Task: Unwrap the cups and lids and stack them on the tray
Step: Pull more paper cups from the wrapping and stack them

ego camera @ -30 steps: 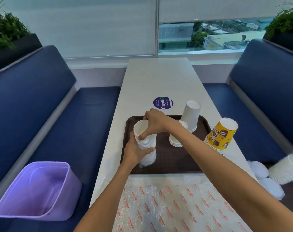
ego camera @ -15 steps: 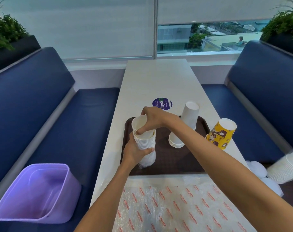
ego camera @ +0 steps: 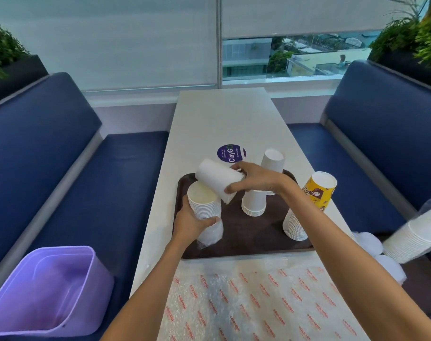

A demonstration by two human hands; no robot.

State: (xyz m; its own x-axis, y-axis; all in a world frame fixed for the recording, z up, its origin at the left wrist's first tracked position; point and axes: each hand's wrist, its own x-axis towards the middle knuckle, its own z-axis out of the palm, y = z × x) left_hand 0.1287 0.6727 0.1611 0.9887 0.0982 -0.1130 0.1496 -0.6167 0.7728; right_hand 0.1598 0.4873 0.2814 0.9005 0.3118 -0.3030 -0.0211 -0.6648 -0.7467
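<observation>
1. Gripping a tilted bunch of white paper cups [ego camera: 217,180], your right hand [ego camera: 256,178] has just pulled it free.
2. Your left hand [ego camera: 190,225] clasps the half-wrapped white cup stack [ego camera: 203,203] above the brown rectangular tray [ego camera: 246,242].
3. That bunch looks ready for stacking there.

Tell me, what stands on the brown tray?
On the tray: a short white stack, a taller white stack partly behind the right hand gripping a cup, a yellow-topped stack. The left hand holds a wrapped stack; plastic hides its base.
</observation>
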